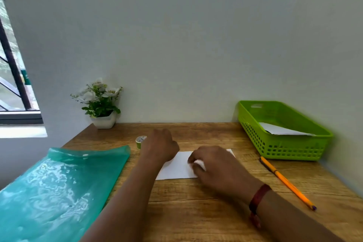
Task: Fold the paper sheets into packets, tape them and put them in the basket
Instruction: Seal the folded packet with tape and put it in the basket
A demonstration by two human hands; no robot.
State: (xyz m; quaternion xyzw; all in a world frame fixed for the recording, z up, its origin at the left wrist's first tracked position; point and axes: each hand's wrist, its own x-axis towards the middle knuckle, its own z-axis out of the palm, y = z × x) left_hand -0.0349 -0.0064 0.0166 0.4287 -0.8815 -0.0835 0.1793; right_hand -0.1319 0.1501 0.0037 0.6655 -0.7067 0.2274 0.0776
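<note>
Now, my right hand (216, 167) pinches a flap of the paper (176, 169) lying beneath it on the surface (196, 212); I'd square the edges before creasing. My left hand (160, 147) curls at the paper's far corner, tape (140, 142) just to its left; whether it holds anything I cannot tell.

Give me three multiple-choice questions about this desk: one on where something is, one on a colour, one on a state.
1. Where does the tape roll stand?
A. on the windowsill
B. beside the left hand
C. on top of the flower pot

2. What colour is the basket?
A. green
B. red
C. white

3. What is the basket's state?
A. overturned
B. upright with folded paper in it
C. full of pencils

Answers:
1 B, the roll sits on the wood just left of that hand.
2 A, its perforated walls are bright green.
3 B, white paper lies inside against the far wall.
</note>
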